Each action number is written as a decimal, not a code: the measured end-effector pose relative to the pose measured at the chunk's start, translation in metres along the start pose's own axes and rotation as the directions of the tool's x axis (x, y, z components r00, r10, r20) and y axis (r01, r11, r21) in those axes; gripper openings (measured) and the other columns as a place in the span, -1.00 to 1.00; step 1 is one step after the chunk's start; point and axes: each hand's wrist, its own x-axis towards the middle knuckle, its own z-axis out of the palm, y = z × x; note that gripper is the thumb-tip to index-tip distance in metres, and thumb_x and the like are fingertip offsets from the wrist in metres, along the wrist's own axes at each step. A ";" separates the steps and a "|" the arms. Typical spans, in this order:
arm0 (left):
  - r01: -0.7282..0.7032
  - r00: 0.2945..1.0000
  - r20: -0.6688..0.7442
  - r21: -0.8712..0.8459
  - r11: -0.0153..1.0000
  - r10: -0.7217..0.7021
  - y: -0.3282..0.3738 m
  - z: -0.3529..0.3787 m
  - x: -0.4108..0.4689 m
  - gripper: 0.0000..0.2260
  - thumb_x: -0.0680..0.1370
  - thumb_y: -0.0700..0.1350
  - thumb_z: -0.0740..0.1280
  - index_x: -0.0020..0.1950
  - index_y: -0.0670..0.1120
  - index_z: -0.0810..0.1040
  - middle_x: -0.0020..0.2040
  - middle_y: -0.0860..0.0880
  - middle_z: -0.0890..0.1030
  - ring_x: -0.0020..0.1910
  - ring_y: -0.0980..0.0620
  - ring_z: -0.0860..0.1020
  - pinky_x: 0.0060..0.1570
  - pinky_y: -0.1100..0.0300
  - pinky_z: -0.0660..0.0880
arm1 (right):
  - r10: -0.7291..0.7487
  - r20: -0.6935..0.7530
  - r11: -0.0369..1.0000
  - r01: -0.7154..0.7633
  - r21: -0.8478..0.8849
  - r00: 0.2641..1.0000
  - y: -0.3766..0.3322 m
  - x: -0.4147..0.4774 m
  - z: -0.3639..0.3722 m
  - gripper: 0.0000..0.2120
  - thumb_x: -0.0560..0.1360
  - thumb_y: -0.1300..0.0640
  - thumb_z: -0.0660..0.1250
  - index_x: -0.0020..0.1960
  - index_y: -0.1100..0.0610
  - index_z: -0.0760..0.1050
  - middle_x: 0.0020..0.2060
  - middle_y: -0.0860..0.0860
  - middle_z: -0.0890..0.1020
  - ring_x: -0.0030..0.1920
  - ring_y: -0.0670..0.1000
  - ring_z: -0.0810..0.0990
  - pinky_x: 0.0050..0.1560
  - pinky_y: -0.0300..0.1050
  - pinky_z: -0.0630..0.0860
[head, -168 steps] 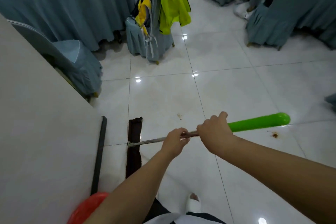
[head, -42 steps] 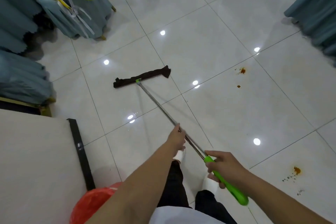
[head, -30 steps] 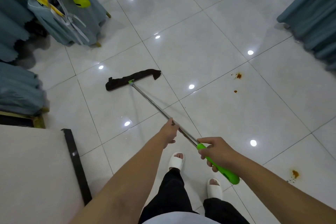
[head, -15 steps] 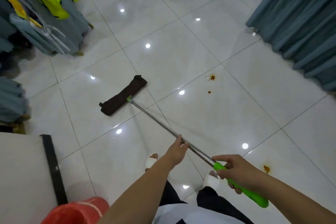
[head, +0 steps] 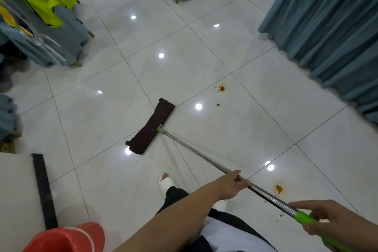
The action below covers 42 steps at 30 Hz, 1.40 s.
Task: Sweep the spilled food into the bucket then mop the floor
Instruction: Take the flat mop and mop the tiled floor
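Brown mop pad (head: 150, 126) is laid flat on the white tiled floor (head: 102, 112). Its steel pole (head: 204, 157) is clasped in the grip of the left hand (head: 231, 186); the green handle (head: 302, 216) is grasped by the right hand (head: 335, 221). Orange spilled food (head: 221, 88) is seen just right of the pad, a red bucket (head: 67, 239) well to the pad's near left.

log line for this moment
mopping | left hand grips mop pole | right hand holds green grip | mop head flat on floor | orange spill unwiped
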 end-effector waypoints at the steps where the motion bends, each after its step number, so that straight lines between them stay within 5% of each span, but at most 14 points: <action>1: 0.007 1.000 -0.014 -0.028 1.000 -0.007 0.001 0.000 0.002 -0.27 0.51 0.31 0.24 0.58 0.06 0.10 0.54 -0.04 0.25 0.44 -0.09 0.34 0.42 0.05 0.29 | 0.007 0.011 1.000 -0.008 0.029 1.000 0.000 0.003 0.000 -0.66 0.50 0.25 0.42 0.19 -0.07 0.58 -0.21 0.13 0.68 -0.51 -0.14 0.51 -0.42 -0.30 0.38; 5: 0.041 0.989 -0.133 -0.156 0.987 -0.062 -0.005 -0.018 0.008 -0.35 0.57 0.21 0.24 0.58 0.08 0.09 0.52 -0.07 0.28 0.44 -0.11 0.34 0.40 0.07 0.30 | 0.045 0.060 0.994 -0.051 0.099 0.997 -0.009 0.037 0.015 -0.59 0.52 0.28 0.38 0.33 0.01 0.52 -0.02 0.25 0.56 -0.48 0.06 0.43 -0.46 -0.14 0.34; 12: 0.040 0.879 -0.408 -0.453 0.891 -0.247 -0.023 -0.098 0.027 -0.43 0.60 0.01 0.29 0.56 0.03 0.15 0.39 -0.11 0.43 0.34 -0.14 0.42 0.27 -0.04 0.46 | -0.047 0.108 0.990 0.033 0.134 0.993 -0.081 0.115 0.049 -0.55 0.52 0.27 0.36 0.39 0.06 0.45 -0.17 0.20 0.55 -0.45 0.04 0.46 -0.48 -0.14 0.41; 19: -0.067 0.860 -0.339 -0.816 0.574 -0.382 -0.009 -0.179 0.060 -0.52 0.55 -0.28 0.32 0.45 -0.10 0.30 0.04 -0.10 0.56 -0.02 -0.06 0.56 -0.19 0.09 0.60 | -0.014 0.138 0.985 -0.010 0.173 0.990 -0.156 0.170 0.029 -0.55 0.48 0.31 0.38 0.33 0.06 0.47 -0.23 0.19 0.60 -0.53 0.05 0.51 -0.51 -0.18 0.44; 23: -0.118 0.884 -0.296 -0.890 0.440 -0.361 0.010 -0.207 0.072 -0.43 0.53 -0.36 0.31 0.51 -0.20 0.21 -0.06 -0.13 0.55 -0.15 -0.07 0.58 -0.31 0.12 0.62 | 0.035 0.184 0.977 -0.073 0.200 0.982 -0.190 0.177 -0.001 -0.60 0.50 0.29 0.39 0.31 0.07 0.50 -0.18 0.20 0.62 -0.37 0.07 0.55 -0.40 -0.14 0.54; 28: -0.192 0.885 -0.315 -0.917 0.349 -0.343 0.036 -0.226 0.070 -0.45 0.53 -0.32 0.31 0.50 -0.16 0.24 0.00 -0.10 0.55 -0.09 -0.07 0.57 -0.28 0.12 0.61 | 0.121 0.292 0.938 -0.206 0.278 0.949 -0.222 0.188 -0.032 -0.75 0.49 0.16 0.34 0.16 0.10 0.59 -0.10 0.20 0.65 -0.21 0.11 0.60 -0.10 0.04 0.63; 34: -0.305 0.831 -0.402 -0.907 0.290 -0.385 0.057 -0.226 0.063 -0.54 0.57 -0.16 0.34 0.45 -0.11 0.33 0.01 -0.03 0.58 -0.11 -0.02 0.60 -0.26 0.14 0.60 | 0.160 0.451 0.929 -0.289 0.233 0.878 -0.252 0.203 -0.047 -0.79 0.48 0.16 0.34 0.07 0.22 0.58 -0.28 0.12 0.55 -0.38 0.02 0.49 -0.30 -0.12 0.57; 37: -0.345 0.801 -0.450 -0.886 0.311 -0.395 0.072 -0.215 0.056 -0.55 0.56 -0.08 0.36 0.43 -0.04 0.37 0.14 -0.04 0.59 0.04 -0.05 0.61 -0.18 0.12 0.60 | 0.182 0.450 0.933 -0.298 0.202 0.874 -0.267 0.210 -0.051 -0.84 0.52 0.15 0.29 0.01 0.23 0.54 -0.38 0.07 0.48 -0.44 -0.02 0.46 -0.34 -0.17 0.58; 42: -0.424 0.722 -0.521 -0.853 0.304 -0.455 0.112 -0.169 0.047 -0.51 0.55 0.08 0.35 0.44 -0.02 0.36 0.27 -0.06 0.48 0.17 -0.06 0.53 0.01 0.03 0.59 | 0.107 0.387 0.972 -0.179 0.154 0.916 -0.266 0.226 -0.066 -0.81 0.49 0.19 0.32 0.02 0.31 0.54 -0.29 0.11 0.52 -0.30 0.04 0.50 -0.22 -0.06 0.59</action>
